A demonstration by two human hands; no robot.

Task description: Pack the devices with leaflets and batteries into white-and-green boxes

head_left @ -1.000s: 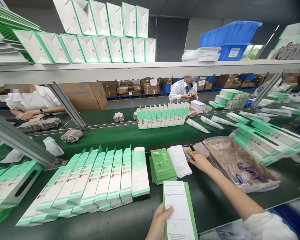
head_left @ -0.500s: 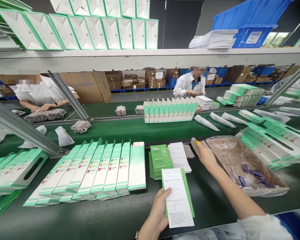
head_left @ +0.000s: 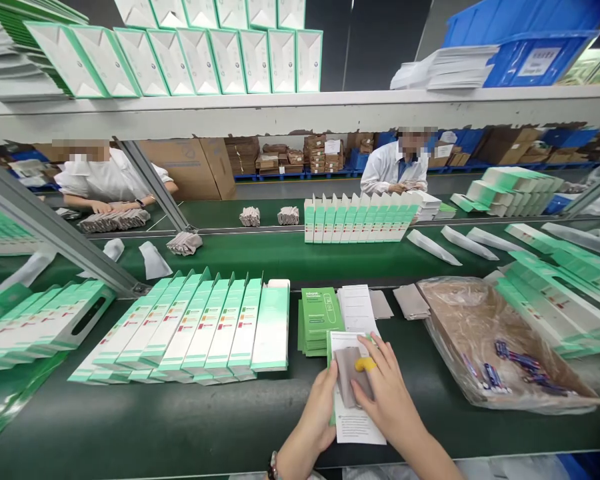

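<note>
Clamped grip: left hand (head_left: 313, 410) pinches a leaflet (head_left: 357, 427) from below. Right fingers (head_left: 380, 363) press a grey pouch (head_left: 347, 377) flat on it, evenly.

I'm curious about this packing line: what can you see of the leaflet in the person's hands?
The leaflet is a white printed sheet backed by green, which shows along its left edge. Small text runs near its bottom. The left hand grips its left side, while the right hand holds a grey pouch against it.

A blue plastic crate (head_left: 530, 60) sits on the overhead white shelf (head_left: 360, 110).
</note>
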